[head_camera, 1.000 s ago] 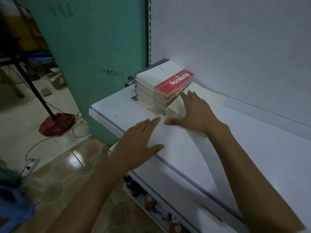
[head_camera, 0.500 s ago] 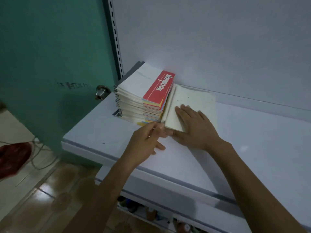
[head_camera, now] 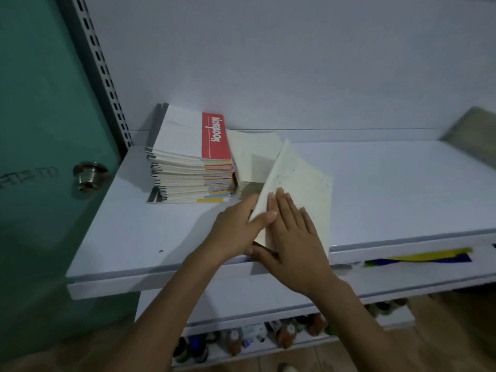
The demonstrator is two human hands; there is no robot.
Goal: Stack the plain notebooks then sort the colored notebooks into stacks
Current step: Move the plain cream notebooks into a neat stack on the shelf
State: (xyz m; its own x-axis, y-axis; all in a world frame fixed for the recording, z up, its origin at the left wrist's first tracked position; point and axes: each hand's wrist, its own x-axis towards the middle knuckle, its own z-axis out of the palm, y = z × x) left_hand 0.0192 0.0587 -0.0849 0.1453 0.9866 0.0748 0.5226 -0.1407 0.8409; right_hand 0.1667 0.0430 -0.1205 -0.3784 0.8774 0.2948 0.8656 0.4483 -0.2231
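Observation:
A tall stack of colored notebooks [head_camera: 188, 157], its top one white with a red "Notebook" band, stands at the back left of the white shelf [head_camera: 402, 189]. Right beside it lies a low pile of plain cream notebooks [head_camera: 249, 154]. One plain cream notebook [head_camera: 303, 181] is tilted up off that pile, its near edge toward the shelf front. My left hand [head_camera: 236, 232] pinches its near left edge, thumb on top and fingers underneath. My right hand [head_camera: 292, 237] lies flat on its cover with fingers straight.
A teal door with a metal knob [head_camera: 90, 175] stands to the left of the shelf. A slotted upright [head_camera: 104, 76] runs up the back left. A tan object [head_camera: 475, 132] sits at the far right. Lower shelves hold small bottles [head_camera: 268, 336] and a yellow-blue item [head_camera: 424, 257].
The top plain notebook has lifted off its pile and come toward the shelf front. My left hand has moved in and taken its edge. The view has swung rightward.

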